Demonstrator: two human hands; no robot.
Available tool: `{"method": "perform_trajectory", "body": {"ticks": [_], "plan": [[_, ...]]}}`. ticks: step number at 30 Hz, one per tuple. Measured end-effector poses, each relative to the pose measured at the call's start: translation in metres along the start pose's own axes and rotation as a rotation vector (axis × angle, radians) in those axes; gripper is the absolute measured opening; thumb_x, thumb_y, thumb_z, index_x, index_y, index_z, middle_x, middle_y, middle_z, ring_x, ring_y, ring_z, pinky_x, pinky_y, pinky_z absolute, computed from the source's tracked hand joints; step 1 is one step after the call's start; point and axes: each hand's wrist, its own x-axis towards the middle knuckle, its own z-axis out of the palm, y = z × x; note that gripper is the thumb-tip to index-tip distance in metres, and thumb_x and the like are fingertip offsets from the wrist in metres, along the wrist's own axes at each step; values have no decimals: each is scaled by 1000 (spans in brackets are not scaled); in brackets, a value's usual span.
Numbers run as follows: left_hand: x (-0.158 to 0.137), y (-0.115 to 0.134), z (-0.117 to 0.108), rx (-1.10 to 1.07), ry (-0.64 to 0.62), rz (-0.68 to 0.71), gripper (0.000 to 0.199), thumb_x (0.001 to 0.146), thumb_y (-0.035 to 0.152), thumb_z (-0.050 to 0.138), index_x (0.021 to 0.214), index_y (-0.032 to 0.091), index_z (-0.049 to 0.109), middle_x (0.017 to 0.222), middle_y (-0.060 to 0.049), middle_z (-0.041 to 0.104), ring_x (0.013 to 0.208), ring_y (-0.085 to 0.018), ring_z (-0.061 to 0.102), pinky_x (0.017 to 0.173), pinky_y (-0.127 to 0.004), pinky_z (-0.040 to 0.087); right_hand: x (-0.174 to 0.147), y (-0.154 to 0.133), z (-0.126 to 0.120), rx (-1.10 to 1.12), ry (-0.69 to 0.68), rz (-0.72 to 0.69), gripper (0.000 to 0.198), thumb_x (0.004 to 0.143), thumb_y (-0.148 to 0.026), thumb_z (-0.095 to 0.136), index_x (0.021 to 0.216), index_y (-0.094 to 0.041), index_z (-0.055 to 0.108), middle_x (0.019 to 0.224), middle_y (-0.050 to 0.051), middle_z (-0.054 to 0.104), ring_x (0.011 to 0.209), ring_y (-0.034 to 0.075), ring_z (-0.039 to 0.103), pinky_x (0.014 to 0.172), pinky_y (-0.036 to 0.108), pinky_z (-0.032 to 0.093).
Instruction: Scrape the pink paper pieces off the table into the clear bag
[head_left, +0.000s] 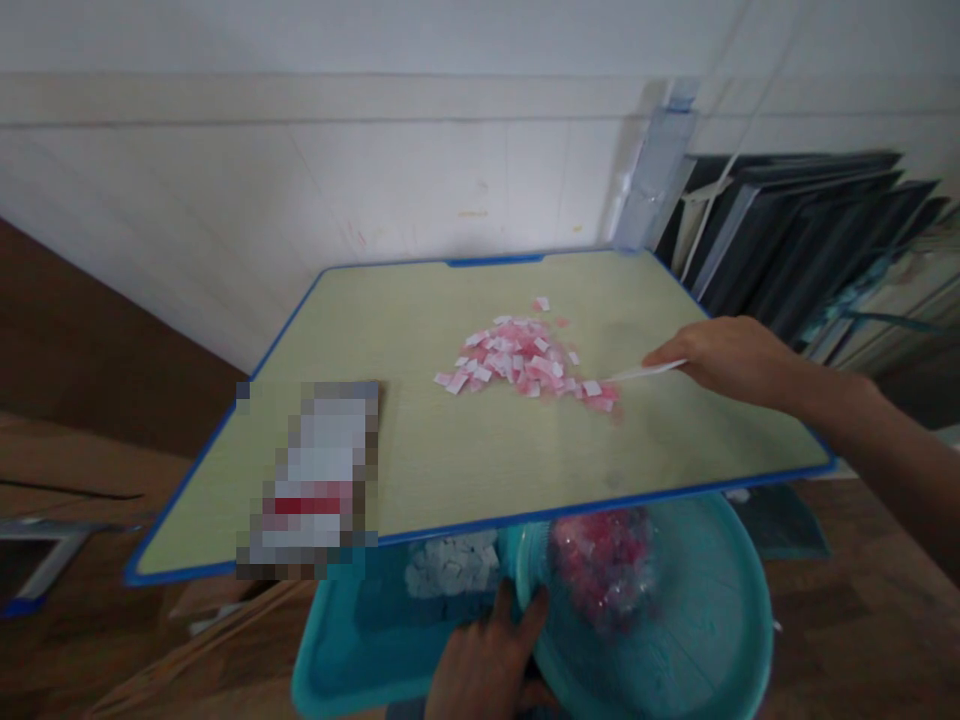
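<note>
1. Nearest the camera, at six o'clock from the view's centre, the left hand (480, 655) has thumb and finger closed about the rim of a round turquoise basin (709, 610).
2. That basin spreads at five o'clock, with a clear bag of red and pink contents (600, 560) inside; a turquoise tray (360, 640) at seven o'clock holds small white pieces (454, 565).
3. Above them lies a pale green board (450, 460) edged in blue.
4. A loose heap of small pink and white pieces (517, 358) sits on the board, just off centre towards three o'clock.
5. At three o'clock the right hand (727, 360) is pinched shut on a thin white strip (645, 372), whose tip reaches the heap's three-o'clock edge.
6. A pixelated item (319, 460) occupies eight o'clock on the board; dark panels (810, 225) lean at two o'clock.
</note>
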Motion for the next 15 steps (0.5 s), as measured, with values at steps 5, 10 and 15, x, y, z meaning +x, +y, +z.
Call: {"method": "perform_trajectory", "body": {"ticks": [5, 10, 15], "plan": [[2, -2, 3, 5, -12, 18, 82, 63, 35, 75, 135, 31, 36, 138, -24, 39, 95, -31, 62, 79, -41, 51, -20, 0, -3, 30, 40, -7, 38, 82, -12, 42, 101, -31, 69, 97, 4, 70, 89, 22, 64, 66, 31, 45], [2, -2, 3, 28, -10, 1, 80, 65, 35, 73, 135, 32, 34, 137, -23, 41, 93, -30, 63, 78, -40, 51, -15, -11, 5, 74, 43, -24, 36, 83, -13, 42, 99, -31, 69, 89, 2, 71, 84, 20, 64, 67, 30, 45], [0, 0, 0, 38, -14, -6, 80, 65, 39, 72, 135, 32, 34, 138, -23, 40, 95, -30, 62, 79, -40, 51, -10, -12, 10, 41, 89, 61, 40, 82, -12, 39, 105, -27, 67, 92, 6, 71, 87, 23, 63, 64, 30, 43]]}}
